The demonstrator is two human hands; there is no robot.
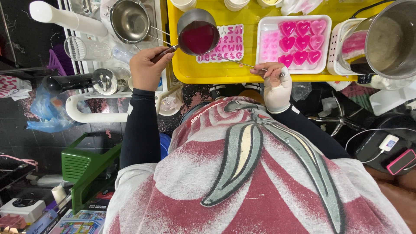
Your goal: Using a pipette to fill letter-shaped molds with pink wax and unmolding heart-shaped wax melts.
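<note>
**Dark red liquid hanging over the letter mould**

Head view: the left hand is gripping the handle of a small steel saucepan of dark red liquid, holding it over the white letter-shaped silicone mould on the yellow plastic tray. The right hand, partly gloved, is pinching a thin metal stick whose tip is reaching toward that mould. A tilt too far could be flooding the shallow letters and staining the tray. Just beside it, a white tray of pink heart shapes is crowding the right, and a large steel pot is overhanging the edge.
</note>
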